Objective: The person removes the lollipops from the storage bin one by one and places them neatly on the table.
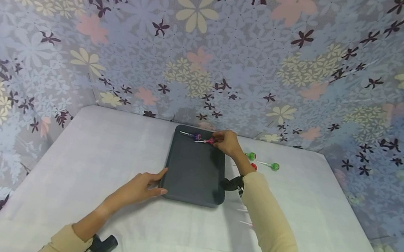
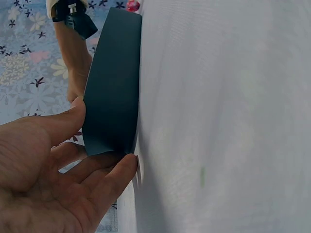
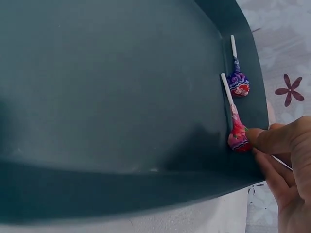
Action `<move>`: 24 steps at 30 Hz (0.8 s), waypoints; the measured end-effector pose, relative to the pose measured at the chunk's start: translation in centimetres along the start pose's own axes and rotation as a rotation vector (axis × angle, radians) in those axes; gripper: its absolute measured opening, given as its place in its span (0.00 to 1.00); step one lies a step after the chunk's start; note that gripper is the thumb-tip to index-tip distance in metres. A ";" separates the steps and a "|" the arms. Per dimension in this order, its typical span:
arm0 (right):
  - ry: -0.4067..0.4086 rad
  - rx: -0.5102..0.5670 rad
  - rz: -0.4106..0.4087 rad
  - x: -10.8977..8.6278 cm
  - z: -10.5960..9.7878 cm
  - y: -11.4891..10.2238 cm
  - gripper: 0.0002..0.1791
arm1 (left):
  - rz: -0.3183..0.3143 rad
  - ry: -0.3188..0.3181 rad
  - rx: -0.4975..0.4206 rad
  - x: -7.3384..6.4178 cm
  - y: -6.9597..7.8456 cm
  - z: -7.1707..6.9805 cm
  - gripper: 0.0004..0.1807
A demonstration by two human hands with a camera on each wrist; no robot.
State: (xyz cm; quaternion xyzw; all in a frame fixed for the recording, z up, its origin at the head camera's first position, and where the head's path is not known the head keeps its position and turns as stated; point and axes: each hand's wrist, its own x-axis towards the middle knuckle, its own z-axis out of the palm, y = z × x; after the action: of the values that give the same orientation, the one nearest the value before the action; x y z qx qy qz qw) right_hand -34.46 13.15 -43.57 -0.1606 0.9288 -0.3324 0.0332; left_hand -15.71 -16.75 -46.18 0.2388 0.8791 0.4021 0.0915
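A dark grey rectangular tray (image 1: 196, 168) lies on the white-covered table. My left hand (image 1: 140, 188) holds its near left corner, thumb at the near edge and fingers along the left side. At the far right corner, my right hand (image 1: 227, 142) pinches the wrapped head of a pink lollipop (image 3: 238, 131) inside the tray. That lollipop's white stick points left in the head view. Beside it, close to the far wall, rests a purple lollipop (image 3: 238, 83), its stick pointing the same way. In the right wrist view, the right thumb touches the pink wrapper.
Right of the tray lie two green lollipops, one nearer (image 1: 251, 155) and one farther out (image 1: 275, 166). A red lollipop (image 1: 253, 167) shows beside my right forearm. Nearer, my right sleeve (image 1: 277, 227) partly covers more lollipops. Flowered cloth (image 1: 211, 58) rises behind the table.
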 end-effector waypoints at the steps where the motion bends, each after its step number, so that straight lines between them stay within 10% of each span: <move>1: 0.001 -0.014 0.001 0.0 0.0 -0.1 0.22 | -0.003 0.000 0.000 0.0 0.0 0.0 0.39; 24: -0.100 -0.262 -0.085 0.5 1.2 -0.6 0.14 | 0.002 -0.002 -0.005 0.0 -0.1 -0.3 0.38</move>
State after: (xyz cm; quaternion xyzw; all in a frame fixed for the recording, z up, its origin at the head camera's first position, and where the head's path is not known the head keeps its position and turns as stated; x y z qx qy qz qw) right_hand -34.55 11.81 -44.14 -0.2190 0.9538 -0.2010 0.0440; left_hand -15.86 -17.02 -46.05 0.2398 0.8777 0.4043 0.0929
